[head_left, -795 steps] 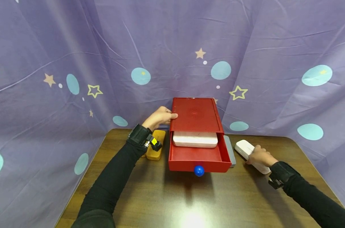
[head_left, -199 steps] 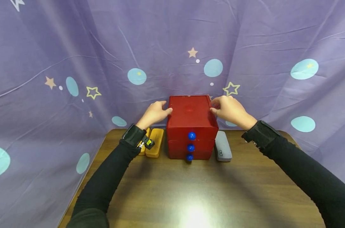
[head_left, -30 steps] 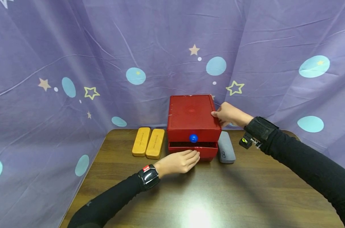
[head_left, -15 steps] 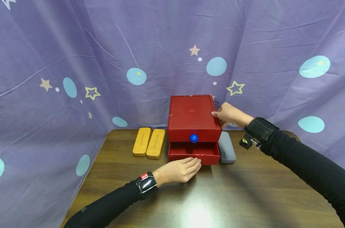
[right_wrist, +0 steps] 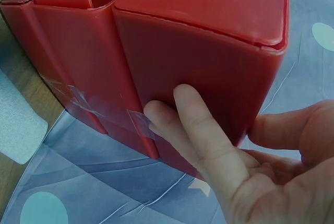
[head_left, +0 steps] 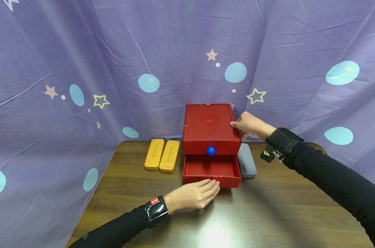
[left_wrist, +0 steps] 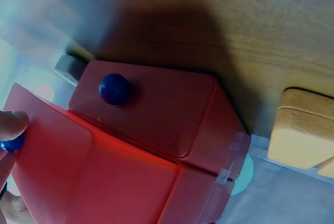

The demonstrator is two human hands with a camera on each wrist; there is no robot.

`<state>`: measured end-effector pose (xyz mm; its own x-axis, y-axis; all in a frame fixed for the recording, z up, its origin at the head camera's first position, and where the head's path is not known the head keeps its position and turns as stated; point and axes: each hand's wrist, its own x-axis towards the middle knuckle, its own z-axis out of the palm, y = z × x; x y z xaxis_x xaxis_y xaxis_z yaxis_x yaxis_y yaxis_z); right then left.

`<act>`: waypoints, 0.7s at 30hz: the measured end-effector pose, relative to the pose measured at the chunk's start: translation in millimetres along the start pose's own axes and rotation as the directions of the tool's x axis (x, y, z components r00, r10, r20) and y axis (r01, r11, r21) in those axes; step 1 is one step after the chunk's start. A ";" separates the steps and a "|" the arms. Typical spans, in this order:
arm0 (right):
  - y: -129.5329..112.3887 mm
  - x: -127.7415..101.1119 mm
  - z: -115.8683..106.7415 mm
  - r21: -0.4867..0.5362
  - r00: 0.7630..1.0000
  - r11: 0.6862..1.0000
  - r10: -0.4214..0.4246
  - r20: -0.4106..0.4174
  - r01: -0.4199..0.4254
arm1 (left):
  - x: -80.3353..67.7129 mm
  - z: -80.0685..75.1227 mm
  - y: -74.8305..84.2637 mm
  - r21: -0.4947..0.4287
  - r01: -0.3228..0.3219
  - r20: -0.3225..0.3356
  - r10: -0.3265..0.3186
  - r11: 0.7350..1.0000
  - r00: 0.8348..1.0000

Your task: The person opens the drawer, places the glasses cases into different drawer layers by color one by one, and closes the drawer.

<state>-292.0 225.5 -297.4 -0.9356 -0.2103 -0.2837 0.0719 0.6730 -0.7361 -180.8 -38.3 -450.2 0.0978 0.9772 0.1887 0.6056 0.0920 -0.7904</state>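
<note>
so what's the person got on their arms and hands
Both arms are in long black sleeves. The left hand is bare, with a glossy black wristband bearing a small red tag. The right hand is bare too, with a wide black wrist strap carrying a small black device with a yellow spot.

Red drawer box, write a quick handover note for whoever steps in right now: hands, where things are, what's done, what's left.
Left hand: pinches the lowest drawer's blue knob; that drawer is partly out and looks empty.
Right hand: fingers straight, bracing the red drawer box at its right rear corner.
Upper drawers look closed; one blue knob shows.
Two yellow cases lie left of the box, a grey case right, all on the table.
Done: drawer opened part-way.
Left, probably: open it fully and load a case.
</note>
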 end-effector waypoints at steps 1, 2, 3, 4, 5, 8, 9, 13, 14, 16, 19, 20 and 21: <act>0.3 0.3 0.0 -0.002 1.000 1.000 -0.001 0.000 0.001 | 0.0 -1.3 1.0 -0.001 -0.001 -0.002 0.001 1.000 1.000; 0.5 0.5 0.1 0.003 1.000 1.000 -0.003 0.002 0.003 | 0.1 -2.8 1.8 -0.001 0.000 -0.004 0.000 1.000 1.000; 0.6 0.5 0.1 0.003 1.000 1.000 -0.002 0.001 0.002 | 0.0 -4.2 2.6 -0.002 0.001 -0.004 -0.001 1.000 1.000; 0.7 0.6 0.1 0.003 1.000 1.000 -0.003 0.001 0.003 | -0.1 -5.6 3.6 -0.005 0.002 -0.004 -0.002 1.000 1.000; 0.8 0.5 -0.1 -0.003 1.000 1.000 -0.003 0.001 0.003 | -0.2 -7.1 4.6 -0.005 0.003 -0.004 -0.003 1.000 1.000; 1.4 0.3 -0.6 -0.021 1.000 1.000 -0.003 0.001 0.003 | -0.1 -11.3 7.7 -0.011 0.002 -0.002 -0.002 1.000 1.000; 1.5 -0.1 -1.1 -0.024 1.000 1.000 -0.005 0.003 0.005 | 0.0 -12.6 8.9 -0.011 0.001 -0.001 -0.001 1.000 1.000; 2.1 -0.8 -1.7 -0.021 1.000 1.000 -0.015 0.009 0.015 | 1.8 -16.1 14.1 -0.014 0.004 -0.015 -0.004 1.000 1.000; 2.3 -1.0 -1.9 -0.021 1.000 1.000 -0.017 0.010 0.017 | 2.4 -16.9 15.3 -0.015 0.006 -0.021 -0.006 1.000 1.000; 2.9 -1.0 -2.0 -0.021 1.000 1.000 -0.020 0.008 0.020 | 3.4 -17.8 17.8 -0.018 0.012 -0.035 -0.012 1.000 0.999; 3.7 -0.7 -2.2 -0.022 1.000 0.999 -0.023 0.007 0.023 | 3.8 -19.4 21.3 -0.023 0.020 -0.049 -0.021 1.000 0.999; 3.8 -0.7 -2.2 -0.020 1.000 1.000 -0.024 0.007 0.024 | 3.6 -20.1 22.5 -0.025 0.021 -0.052 -0.023 0.999 0.998; 4.2 -0.4 -2.4 -0.018 1.000 1.000 -0.024 0.007 0.024 | 3.5 -20.7 23.6 -0.026 0.022 -0.055 -0.024 0.999 0.998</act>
<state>-292.1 230.1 -298.9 -0.9345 -0.2317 -0.2701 0.0428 0.6805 -0.7315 -149.8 -36.7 -456.1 0.1263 0.9628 0.2389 0.6280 0.1088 -0.7706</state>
